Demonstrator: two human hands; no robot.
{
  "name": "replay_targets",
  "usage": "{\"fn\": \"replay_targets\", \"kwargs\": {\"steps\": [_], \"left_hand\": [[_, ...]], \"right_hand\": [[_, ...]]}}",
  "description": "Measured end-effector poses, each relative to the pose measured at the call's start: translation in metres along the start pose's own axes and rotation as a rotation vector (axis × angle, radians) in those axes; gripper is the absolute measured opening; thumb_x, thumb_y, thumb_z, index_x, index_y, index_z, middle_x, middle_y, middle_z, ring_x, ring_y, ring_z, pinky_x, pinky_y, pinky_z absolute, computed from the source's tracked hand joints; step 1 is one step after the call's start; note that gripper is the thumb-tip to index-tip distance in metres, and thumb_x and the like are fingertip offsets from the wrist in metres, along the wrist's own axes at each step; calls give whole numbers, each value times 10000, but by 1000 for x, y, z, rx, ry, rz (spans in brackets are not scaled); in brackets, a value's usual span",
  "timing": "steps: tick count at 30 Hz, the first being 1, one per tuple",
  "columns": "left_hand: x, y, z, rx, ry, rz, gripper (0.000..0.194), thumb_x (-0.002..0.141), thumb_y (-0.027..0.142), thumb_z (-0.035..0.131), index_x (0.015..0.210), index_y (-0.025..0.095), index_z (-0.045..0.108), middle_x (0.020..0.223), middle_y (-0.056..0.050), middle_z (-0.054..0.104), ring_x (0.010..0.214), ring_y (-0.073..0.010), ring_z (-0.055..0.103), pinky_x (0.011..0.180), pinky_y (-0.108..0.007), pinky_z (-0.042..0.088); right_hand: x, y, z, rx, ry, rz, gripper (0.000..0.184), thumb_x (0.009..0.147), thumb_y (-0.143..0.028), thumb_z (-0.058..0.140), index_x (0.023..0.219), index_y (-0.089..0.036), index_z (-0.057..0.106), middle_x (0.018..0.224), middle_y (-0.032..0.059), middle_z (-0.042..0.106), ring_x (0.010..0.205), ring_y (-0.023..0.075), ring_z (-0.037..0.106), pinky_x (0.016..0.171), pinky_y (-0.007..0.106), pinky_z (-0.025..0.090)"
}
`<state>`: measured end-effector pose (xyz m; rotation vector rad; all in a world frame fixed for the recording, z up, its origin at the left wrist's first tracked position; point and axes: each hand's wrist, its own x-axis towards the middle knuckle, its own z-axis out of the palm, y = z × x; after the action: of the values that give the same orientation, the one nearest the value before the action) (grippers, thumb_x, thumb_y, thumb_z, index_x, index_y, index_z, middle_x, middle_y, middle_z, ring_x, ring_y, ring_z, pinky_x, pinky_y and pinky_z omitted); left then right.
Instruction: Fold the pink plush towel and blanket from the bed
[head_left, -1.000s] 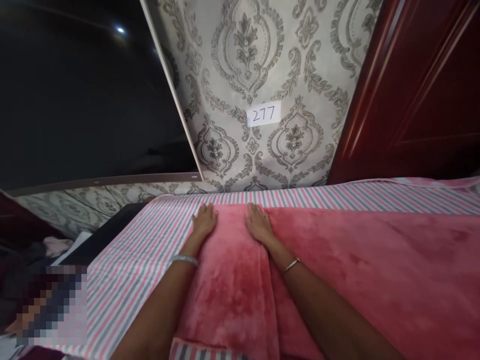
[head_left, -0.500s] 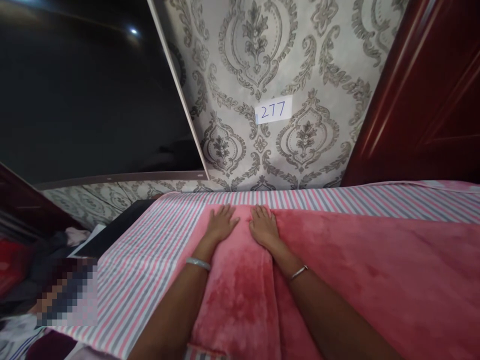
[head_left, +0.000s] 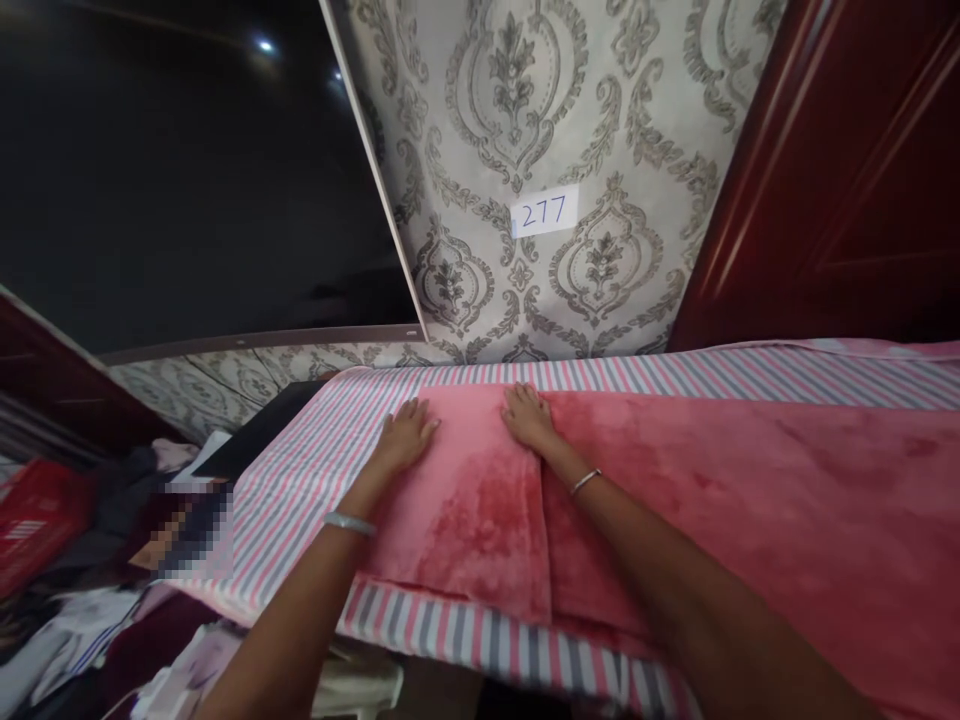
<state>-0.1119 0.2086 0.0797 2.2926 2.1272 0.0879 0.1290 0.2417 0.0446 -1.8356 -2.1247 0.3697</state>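
we had the red plush cloth lying on top of the striped cloth, leaving a strip of stripes showing along the striped cloth's far edge. toward the striped cloth's left end, we saw the plush doubled over as a flap. our left hand was spread palm down at the flap's left side; we could not tell whether every finger touched it. our right hand lay flat, fingers slightly apart, on the flap's right side, near the striped cloth's far edge. we wore a bangle on the left wrist and a thinner bracelet on the right. beyond the striped cloth we saw patterned wallpaper bearing a white card reading 277, a dark screen beyond its left end, and a dark red wooden panel beyond its right part.
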Motion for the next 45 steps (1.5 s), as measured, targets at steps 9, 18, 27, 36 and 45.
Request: {"fn": "replay_targets", "kwargs": {"steps": [9, 18, 27, 36, 45], "left_hand": [[-79, 66, 57, -24, 97, 416, 597, 1025, 447, 354, 1568, 201, 328, 1634, -129, 322, 1534, -272, 238, 1235, -585, 166], [-93, 8, 38, 72, 26, 100, 606, 1019, 457, 350, 1583, 241, 300, 1668, -94, 226, 1548, -307, 179, 1210, -621, 193], [-102, -23, 18, 100, 123, -113, 614, 1005, 457, 289, 1541, 178, 398, 1645, -182, 269, 1497, -365, 306, 1145, -635, 306], [-111, 88, 43, 118, 80, 334, 605, 980, 418, 383, 1551, 216, 385, 1656, -104, 262, 1535, -369, 193, 1181, -625, 241], [-97, 76, 73, 123, 145, 352, 639, 936, 428, 322, 1522, 203, 438, 1651, -92, 285, 1533, -372, 197, 1149, -621, 285]], "right_hand": [[-102, -17, 24, -85, 4, -164, 577, 1003, -240, 366, 1565, -111, 355, 1641, 133, 246, 1519, 289, 188, 1211, 535, 171], [-109, -12, 34, -94, 51, -175, 574, 1024, -297, 357, 1569, -118, 343, 1645, 117, 243, 1519, 282, 178, 1196, 537, 207], [-106, -17, 20, 62, 58, -214, 550, 1021, -296, 433, 1537, -112, 385, 1615, 172, 302, 1503, 283, 237, 1191, 537, 223], [-160, 41, -23, 124, 138, -220, 614, 970, -295, 580, 1540, -153, 405, 1614, 155, 298, 1496, 336, 249, 1198, 563, 240], [-261, 238, -60, 19, 457, 162, 554, 929, -257, 529, 1468, -135, 518, 1527, 175, 452, 1433, 295, 397, 1183, 516, 314]]}}
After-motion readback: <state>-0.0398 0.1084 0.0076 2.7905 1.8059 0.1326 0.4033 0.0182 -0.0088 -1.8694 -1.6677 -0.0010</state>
